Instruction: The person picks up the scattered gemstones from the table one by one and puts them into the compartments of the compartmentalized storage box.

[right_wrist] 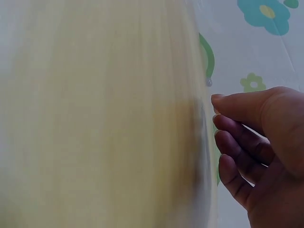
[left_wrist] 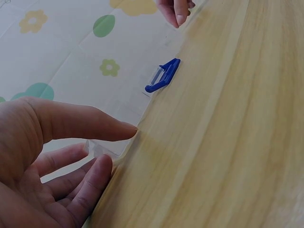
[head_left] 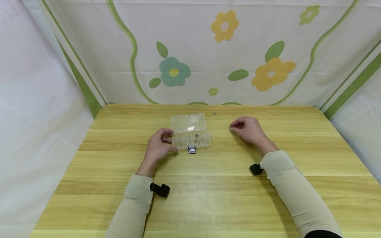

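A clear plastic compartment box (head_left: 180, 142) lies on the table with its lid (head_left: 188, 122) raised toward the back. A few small dark round pieces (head_left: 196, 136) show in its right-hand compartments. My left hand (head_left: 157, 145) grips the box's left end, thumb at the front corner and fingers at the side. From the front edge juts a blue latch (left_wrist: 164, 76). Off to the box's right, my right hand (head_left: 248, 130) hovers over the table, its fingers loosely bent toward the thumb; nothing shows between them. A small grey disc (head_left: 214, 113) lies behind, between box and right hand.
The wooden table (head_left: 205, 198) ends at the back against a hanging white cloth (head_left: 196, 33) printed with flowers. More white cloth (head_left: 38, 99) hangs along the left side. Each sleeve cuff carries a black camera mount (head_left: 160, 189).
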A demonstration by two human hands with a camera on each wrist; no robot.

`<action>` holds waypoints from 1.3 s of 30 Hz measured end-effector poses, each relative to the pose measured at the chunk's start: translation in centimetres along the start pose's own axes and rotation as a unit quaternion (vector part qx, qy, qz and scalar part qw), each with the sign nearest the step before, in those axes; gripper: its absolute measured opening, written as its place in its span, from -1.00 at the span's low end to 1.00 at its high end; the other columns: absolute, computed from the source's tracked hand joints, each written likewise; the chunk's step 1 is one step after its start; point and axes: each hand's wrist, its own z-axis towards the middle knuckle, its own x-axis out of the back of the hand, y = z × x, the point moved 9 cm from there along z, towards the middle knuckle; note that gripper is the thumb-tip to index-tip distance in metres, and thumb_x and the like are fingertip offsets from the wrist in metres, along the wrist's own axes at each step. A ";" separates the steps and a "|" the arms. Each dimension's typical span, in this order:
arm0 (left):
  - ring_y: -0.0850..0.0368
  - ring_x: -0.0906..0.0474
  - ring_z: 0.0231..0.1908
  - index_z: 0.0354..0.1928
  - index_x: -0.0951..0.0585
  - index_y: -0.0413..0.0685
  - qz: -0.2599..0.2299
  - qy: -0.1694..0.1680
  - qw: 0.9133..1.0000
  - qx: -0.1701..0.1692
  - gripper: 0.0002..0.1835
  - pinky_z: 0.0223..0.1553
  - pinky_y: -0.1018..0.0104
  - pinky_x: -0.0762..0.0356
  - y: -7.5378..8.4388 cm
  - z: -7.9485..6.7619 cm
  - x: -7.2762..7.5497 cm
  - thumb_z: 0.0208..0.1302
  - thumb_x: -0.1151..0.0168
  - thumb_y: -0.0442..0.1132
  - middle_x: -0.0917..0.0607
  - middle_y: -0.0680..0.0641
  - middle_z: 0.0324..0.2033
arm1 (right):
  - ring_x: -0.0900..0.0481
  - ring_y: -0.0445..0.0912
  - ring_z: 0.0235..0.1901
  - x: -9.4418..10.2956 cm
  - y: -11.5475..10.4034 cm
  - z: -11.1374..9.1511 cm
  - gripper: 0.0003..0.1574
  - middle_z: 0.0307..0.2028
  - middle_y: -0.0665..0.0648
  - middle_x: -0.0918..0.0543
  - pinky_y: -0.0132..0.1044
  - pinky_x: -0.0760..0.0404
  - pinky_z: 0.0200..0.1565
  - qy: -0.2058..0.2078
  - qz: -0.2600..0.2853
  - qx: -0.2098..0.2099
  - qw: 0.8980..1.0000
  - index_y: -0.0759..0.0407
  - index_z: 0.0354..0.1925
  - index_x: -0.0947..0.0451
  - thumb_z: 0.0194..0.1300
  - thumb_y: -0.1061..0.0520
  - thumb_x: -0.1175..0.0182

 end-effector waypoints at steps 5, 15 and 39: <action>-0.09 -0.58 0.17 0.29 -0.64 0.03 0.001 0.001 1.000 0.001 -0.21 0.18 0.03 -0.57 0.0 0.0 0.0 -0.07 -0.59 -0.55 -0.67 -0.10 0.27 | -0.68 0.04 -0.12 -0.5 -0.9 0.1 -0.83 -0.08 0.20 -0.79 -0.10 -0.62 -0.02 -0.002 0.000 0.011 1.000 0.13 -0.04 -0.82 0.49 0.13 -0.36; -0.10 -0.58 0.17 0.29 -0.64 0.02 -0.001 0.001 1.000 0.000 -0.21 0.20 0.02 -0.58 0.0 -0.1 0.0 -0.06 -0.59 -0.57 -0.66 -0.10 0.29 | -0.68 0.01 -0.16 -1.4 -3.1 0.2 -0.87 -0.13 0.14 -0.81 -0.10 -0.63 -0.06 0.006 0.019 0.039 0.999 0.12 -0.09 -0.83 0.46 0.15 -0.39; -0.10 -0.59 0.18 0.29 -0.63 0.01 0.000 -0.001 1.000 0.000 -0.21 0.19 0.02 -0.59 0.2 -0.1 0.0 -0.07 -0.58 -0.57 -0.66 -0.10 0.29 | -0.66 -0.05 -0.18 -3.8 -8.2 -0.2 -0.90 -0.18 0.07 -0.78 -0.18 -0.65 -0.14 0.010 0.048 0.108 0.993 0.12 -0.11 -0.83 0.41 0.19 -0.44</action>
